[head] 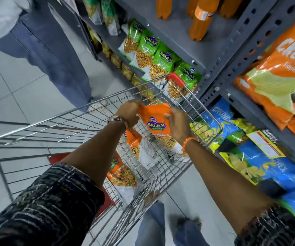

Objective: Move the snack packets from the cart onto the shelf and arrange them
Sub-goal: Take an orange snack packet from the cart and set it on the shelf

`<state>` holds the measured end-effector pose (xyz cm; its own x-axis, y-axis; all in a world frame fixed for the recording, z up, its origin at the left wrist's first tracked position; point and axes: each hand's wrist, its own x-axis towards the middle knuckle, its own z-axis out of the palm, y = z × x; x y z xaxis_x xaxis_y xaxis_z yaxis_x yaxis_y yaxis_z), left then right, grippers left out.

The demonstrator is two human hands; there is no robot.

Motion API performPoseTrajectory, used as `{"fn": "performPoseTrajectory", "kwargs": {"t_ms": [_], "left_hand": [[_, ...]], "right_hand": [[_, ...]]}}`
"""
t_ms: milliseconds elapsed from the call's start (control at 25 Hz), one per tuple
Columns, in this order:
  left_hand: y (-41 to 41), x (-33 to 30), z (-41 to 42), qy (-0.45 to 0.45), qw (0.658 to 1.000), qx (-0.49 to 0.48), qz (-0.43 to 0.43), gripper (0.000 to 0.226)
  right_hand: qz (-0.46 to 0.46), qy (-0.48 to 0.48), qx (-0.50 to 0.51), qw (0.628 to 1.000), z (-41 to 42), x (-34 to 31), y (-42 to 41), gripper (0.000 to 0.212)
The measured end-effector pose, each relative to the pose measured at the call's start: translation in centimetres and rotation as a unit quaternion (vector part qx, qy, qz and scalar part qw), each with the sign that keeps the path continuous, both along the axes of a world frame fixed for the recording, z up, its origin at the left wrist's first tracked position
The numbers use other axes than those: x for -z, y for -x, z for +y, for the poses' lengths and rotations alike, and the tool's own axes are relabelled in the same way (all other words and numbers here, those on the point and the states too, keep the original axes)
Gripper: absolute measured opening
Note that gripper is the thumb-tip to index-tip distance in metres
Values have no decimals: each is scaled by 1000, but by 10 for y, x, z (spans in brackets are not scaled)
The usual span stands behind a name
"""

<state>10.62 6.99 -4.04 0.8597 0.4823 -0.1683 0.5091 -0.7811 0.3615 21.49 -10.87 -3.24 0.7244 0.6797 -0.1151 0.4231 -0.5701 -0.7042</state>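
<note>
An orange snack packet (156, 124) is held up above the wire cart (212, 121). My left hand (129, 112) grips its top left corner and my right hand (176, 121) grips its right edge. Two more orange packets lie inside the cart, one (133, 139) partly under my left wrist and one (121, 176) nearer to me. The grey metal shelf (212, 68) stands on the right, with a row of green snack packets (153, 55) on a level just beyond the cart.
Orange bottles (201, 20) stand on an upper shelf. Big orange chip bags (276, 75) and blue chip bags (260, 157) fill the shelves at right. Another person's legs (54, 55) stand on the tiled floor at the left, close to the cart's far end.
</note>
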Motion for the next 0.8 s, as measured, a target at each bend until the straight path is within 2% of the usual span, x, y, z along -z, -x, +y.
{"fn": "performPoseTrajectory", "kwargs": {"t_ms": [120, 240, 280, 360, 440, 560, 680, 800], "left_hand": [[-5, -30, 0, 4, 997, 11, -70, 20], [-3, -77, -8, 96, 978, -17, -183, 23], [-3, -96, -14, 159, 962, -50, -218, 22], [-5, -133, -30, 282, 907, -102, -294, 20], [-13, -166, -46, 353, 853, -127, -364, 15], [-33, -224, -70, 390, 796, -128, -446, 10], [-51, -293, -103, 451, 717, -89, -524, 20], [-67, -348, -144, 487, 670, -47, -559, 17]], "right_hand": [[-24, -72, 22, 997, -32, -28, -9, 22], [-32, -149, 79, 985, -50, -73, -18, 36], [-38, -169, 102, 979, -54, -93, -22, 36], [-46, -221, 132, 965, -65, -133, -25, 30], [-42, -277, 135, 950, -75, -176, -24, 27], [-52, -354, 138, 924, -98, -236, -20, 25], [-79, -432, 164, 883, -126, -300, -14, 21], [-124, -481, 192, 846, -152, -359, -4, 19]]}}
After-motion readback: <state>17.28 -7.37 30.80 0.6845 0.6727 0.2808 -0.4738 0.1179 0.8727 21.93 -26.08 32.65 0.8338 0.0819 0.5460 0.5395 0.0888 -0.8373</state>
